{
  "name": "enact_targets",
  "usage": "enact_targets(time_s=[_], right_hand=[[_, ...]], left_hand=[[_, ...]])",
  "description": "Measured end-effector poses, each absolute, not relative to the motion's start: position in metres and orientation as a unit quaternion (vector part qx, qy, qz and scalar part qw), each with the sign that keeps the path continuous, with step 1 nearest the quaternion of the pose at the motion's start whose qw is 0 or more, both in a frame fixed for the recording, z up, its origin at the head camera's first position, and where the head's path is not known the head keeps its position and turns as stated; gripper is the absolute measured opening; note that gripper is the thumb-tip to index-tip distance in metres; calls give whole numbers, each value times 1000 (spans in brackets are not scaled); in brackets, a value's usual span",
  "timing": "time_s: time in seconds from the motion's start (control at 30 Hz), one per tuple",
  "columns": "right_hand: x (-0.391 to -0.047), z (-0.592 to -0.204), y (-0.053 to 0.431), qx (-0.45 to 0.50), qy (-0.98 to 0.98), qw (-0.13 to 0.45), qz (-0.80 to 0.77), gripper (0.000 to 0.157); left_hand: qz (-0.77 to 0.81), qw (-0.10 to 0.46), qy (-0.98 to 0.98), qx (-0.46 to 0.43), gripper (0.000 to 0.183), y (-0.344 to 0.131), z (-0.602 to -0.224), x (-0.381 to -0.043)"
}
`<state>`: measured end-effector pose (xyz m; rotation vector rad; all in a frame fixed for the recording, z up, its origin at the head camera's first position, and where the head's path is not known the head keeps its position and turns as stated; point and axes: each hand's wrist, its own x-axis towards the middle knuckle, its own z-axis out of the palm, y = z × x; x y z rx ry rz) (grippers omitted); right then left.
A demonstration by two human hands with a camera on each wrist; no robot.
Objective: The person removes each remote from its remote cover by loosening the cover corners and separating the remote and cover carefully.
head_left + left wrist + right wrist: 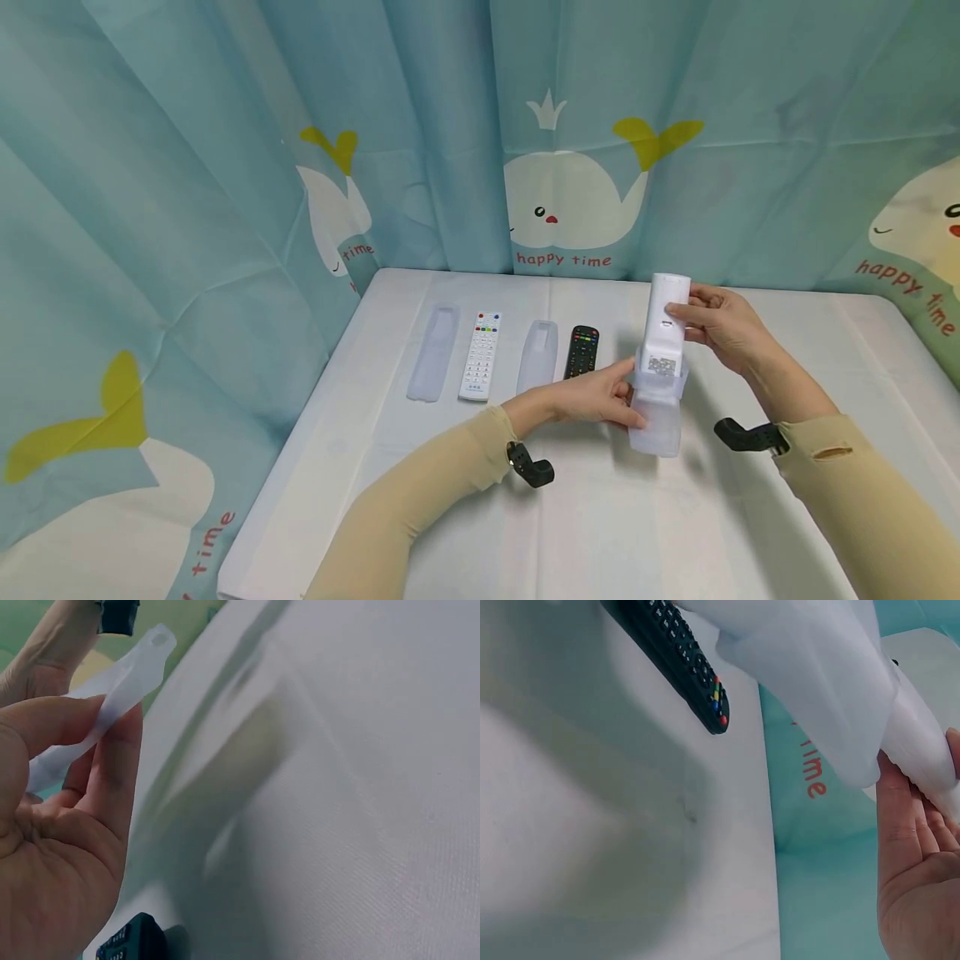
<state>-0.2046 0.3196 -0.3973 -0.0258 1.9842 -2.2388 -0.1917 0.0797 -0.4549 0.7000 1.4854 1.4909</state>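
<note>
A white remote control (667,312), its back facing up, is partly inside a translucent silicone sleeve (656,429). My right hand (723,325) grips the remote's far end between thumb and fingers. Lower down, my left hand (592,393) pinches the side of the sleeve; the left wrist view shows thumb and fingers on the thin sleeve (127,686). Remote and sleeve are held up over the table. In the right wrist view the sleeve (817,682) covers one end of the white remote (919,742). The remote's button side is hidden.
On the white table (585,533) lie, from the left, a flat translucent sleeve (433,354), a white remote with buttons up (480,357), a second flat sleeve (537,354) and a black remote (582,350). A blue whale-print curtain (442,125) hangs behind the table.
</note>
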Motion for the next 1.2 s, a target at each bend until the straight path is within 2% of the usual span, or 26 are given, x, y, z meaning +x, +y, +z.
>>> enact_targets(time_s=[0.17,0.33,0.53,0.87,1.2], right_hand=[[-203,-397,319,5,667,71,-741,67],[-202,-397,319,3,660,74,-747,66],[-201,-397,318,-21,651,88,-754,64],[-202,-398,317,-14,667,77,-741,80],[-202,-395,316,-8,682,58,-729,84]], left_hand=[[598,409,641,254,68,83,-458,-191],[609,363,680,186,53,85,-457,-191],[617,346,684,180,57,85,-456,-191],[604,357,679,215,69,83,-458,-192],[617,387,645,231,81,80,-458,-193]])
